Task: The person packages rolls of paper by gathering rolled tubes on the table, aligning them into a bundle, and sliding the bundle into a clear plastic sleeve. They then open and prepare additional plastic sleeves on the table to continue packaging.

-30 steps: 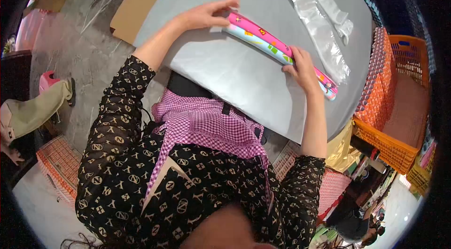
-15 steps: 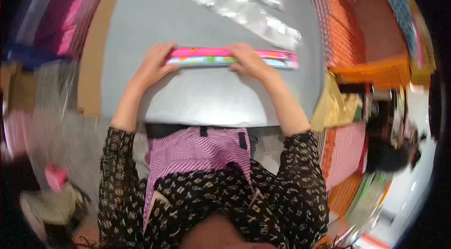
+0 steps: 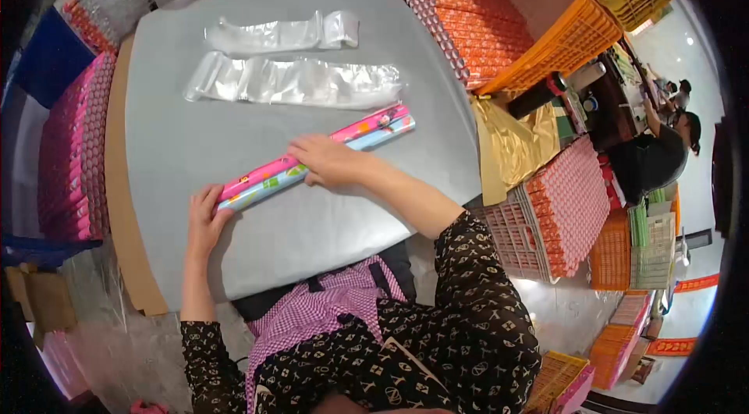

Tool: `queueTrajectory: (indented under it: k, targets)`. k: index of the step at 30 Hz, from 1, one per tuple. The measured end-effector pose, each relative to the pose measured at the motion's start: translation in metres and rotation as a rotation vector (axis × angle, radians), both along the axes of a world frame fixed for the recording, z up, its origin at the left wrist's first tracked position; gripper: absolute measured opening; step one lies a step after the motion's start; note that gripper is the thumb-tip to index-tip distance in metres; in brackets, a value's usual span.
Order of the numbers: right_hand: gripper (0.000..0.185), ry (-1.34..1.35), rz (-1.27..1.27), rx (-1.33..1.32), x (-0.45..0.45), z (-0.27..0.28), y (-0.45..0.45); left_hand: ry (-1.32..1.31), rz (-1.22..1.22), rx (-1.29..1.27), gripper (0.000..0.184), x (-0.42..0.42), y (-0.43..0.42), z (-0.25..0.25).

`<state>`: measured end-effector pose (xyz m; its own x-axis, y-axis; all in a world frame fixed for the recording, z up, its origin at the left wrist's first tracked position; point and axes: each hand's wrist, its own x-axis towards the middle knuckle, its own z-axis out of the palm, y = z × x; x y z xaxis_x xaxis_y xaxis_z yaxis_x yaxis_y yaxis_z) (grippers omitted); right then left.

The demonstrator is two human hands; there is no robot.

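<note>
Two printed rolls lie side by side at a slant on the grey table [image 3: 179, 133], a pink roll [image 3: 269, 167] behind and a light blue roll [image 3: 390, 131] in front. At their lower left ends my left hand [image 3: 207, 219] is closed round both, thumb in front and fingers behind. My right hand [image 3: 328, 160] rests over the middle of the rolls, its fingers across the pink one and its thumb by the blue one. Just beyond lie a clear plastic sleeve [image 3: 296, 82] and another clear plastic sleeve [image 3: 273, 35].
On the right, an orange crate [image 3: 562, 43] holds red-orange rolls [image 3: 480, 16], with gold sheeting [image 3: 519, 141] below it. Pink rolls [image 3: 78, 156] are stacked at the left beside a cardboard edge [image 3: 117, 172]. A person [image 3: 651, 152] is at the far right.
The view has turned, and the rolls now slant up to the right. My left hand has closed round their left ends. My right hand has moved to their middle.
</note>
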<state>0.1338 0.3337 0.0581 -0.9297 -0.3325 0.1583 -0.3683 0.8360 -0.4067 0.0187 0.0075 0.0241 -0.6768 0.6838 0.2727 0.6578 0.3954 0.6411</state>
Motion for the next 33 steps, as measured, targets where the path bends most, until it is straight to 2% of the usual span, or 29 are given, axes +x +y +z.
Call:
queueTrajectory:
  k: [2, 5, 7, 9, 11, 12, 13, 14, 15, 18, 20, 24, 26, 29, 30, 31, 33]
  targets:
    - [0.071, -0.017, 0.026, 0.026, -0.005, -0.008, 0.003, -0.025, -0.002, 0.030, 0.048, -0.003, 0.000, -0.007]
    - [0.074, -0.058, 0.035, 0.057, -0.001, 0.013, 0.005, -0.073, 0.007, 0.079, 0.049, 0.002, 0.001, 0.001]
    - [0.073, 0.007, 0.045, -0.005, -0.005, 0.008, 0.019, 0.015, -0.011, -0.025, 0.050, 0.003, 0.004, 0.011]
    - [0.071, 0.250, -0.032, -0.155, -0.017, 0.006, 0.050, -0.017, 0.003, -0.013, 0.050, 0.002, 0.000, 0.005]
    - [0.064, 0.375, -0.168, -0.174, -0.028, 0.028, 0.102, -0.046, -0.007, 0.027, 0.051, 0.001, 0.001, 0.003]
    - [0.055, 0.397, -0.412, -0.091, -0.032, 0.031, 0.128, -0.083, 0.004, -0.028, 0.052, 0.003, 0.003, 0.011]
    - [0.047, 0.579, -0.407, -0.020, -0.045, 0.028, 0.176, -0.084, 0.008, -0.030, 0.052, 0.002, 0.002, 0.011]
    - [0.039, 0.556, -0.563, 0.018, -0.043, 0.050, 0.199, -0.067, -0.002, -0.032, 0.051, 0.001, 0.000, 0.007]
    - [0.036, 0.673, -0.650, 0.089, -0.052, 0.039, 0.246, -0.051, -0.013, -0.035, 0.051, 0.001, -0.001, 0.005]
    - [0.032, 0.452, -1.041, 0.228, -0.066, 0.048, 0.343, -0.112, 0.037, -0.025, 0.051, 0.008, 0.000, 0.008]
    - [0.033, 0.372, -1.165, 0.316, -0.070, 0.073, 0.355, -0.107, 0.024, -0.032, 0.052, 0.006, 0.005, 0.014]
    - [0.037, 0.492, -1.075, 0.515, -0.090, 0.041, 0.436, -0.073, 0.020, -0.080, 0.060, 0.005, 0.009, 0.022]
    - [0.039, 0.226, -1.169, 0.491, -0.094, 0.049, 0.436, -0.105, 0.034, -0.089, 0.062, 0.006, 0.012, 0.027]
    - [0.043, 0.219, -1.167, 0.464, -0.092, 0.041, 0.443, -0.145, 0.069, -0.106, 0.062, 0.009, 0.012, 0.024]
    - [0.044, 0.041, -1.192, 0.497, -0.093, 0.052, 0.438, -0.149, 0.067, -0.099, 0.061, 0.008, 0.012, 0.024]
    - [0.044, 0.030, -1.191, 0.499, -0.090, 0.048, 0.438, -0.152, 0.065, -0.092, 0.061, 0.008, 0.012, 0.025]
    - [0.041, 0.178, -1.198, 0.635, -0.087, 0.048, 0.436, -0.152, 0.072, -0.163, 0.061, 0.007, 0.008, 0.024]
